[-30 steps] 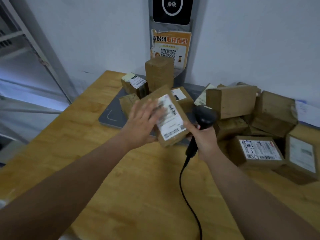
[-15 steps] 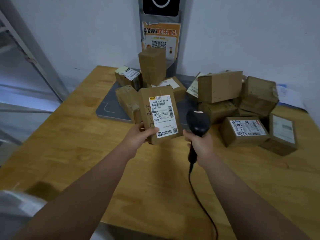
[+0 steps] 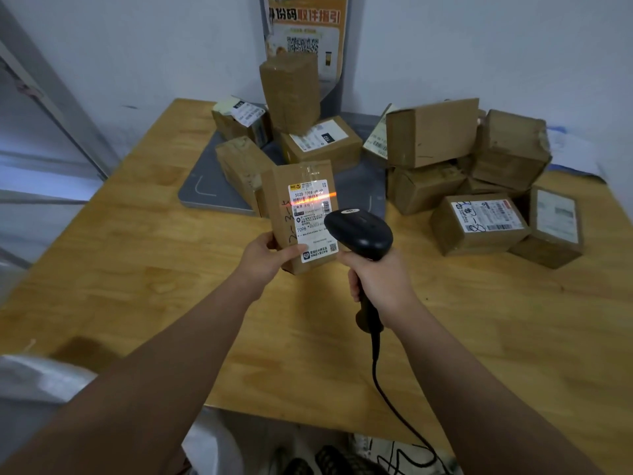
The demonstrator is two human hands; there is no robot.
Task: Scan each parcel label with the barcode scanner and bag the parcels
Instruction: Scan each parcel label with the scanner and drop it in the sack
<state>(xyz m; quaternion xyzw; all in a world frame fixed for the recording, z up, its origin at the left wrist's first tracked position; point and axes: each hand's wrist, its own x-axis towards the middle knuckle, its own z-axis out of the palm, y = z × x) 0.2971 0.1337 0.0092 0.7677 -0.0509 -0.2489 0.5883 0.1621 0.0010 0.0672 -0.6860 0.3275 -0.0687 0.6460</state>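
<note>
One parcel (image 3: 281, 207) stands upright at frame centre above the bench (image 3: 154, 275), long axis vertical, its lower end gripped by the left hand (image 3: 263, 260), thumb on the label (image 3: 310, 222). Just to its right, the right hand (image 3: 380, 284) is wrapped round the barcode scanner (image 3: 359, 233), whose orange line crosses the label's top. Bagging likely falls to the left hand.

A pale wooden tabletop (image 3: 137, 269) spreads beneath and around the left hand (image 3: 263, 260). Beyond that hand, plain white walls (image 3: 154, 46) meet in a corner, where an orange poster (image 3: 306, 32) hangs on a grey post (image 3: 344, 80). Far to the hand's left stands a grey metal frame (image 3: 65, 101). The light is soft and even.
</note>
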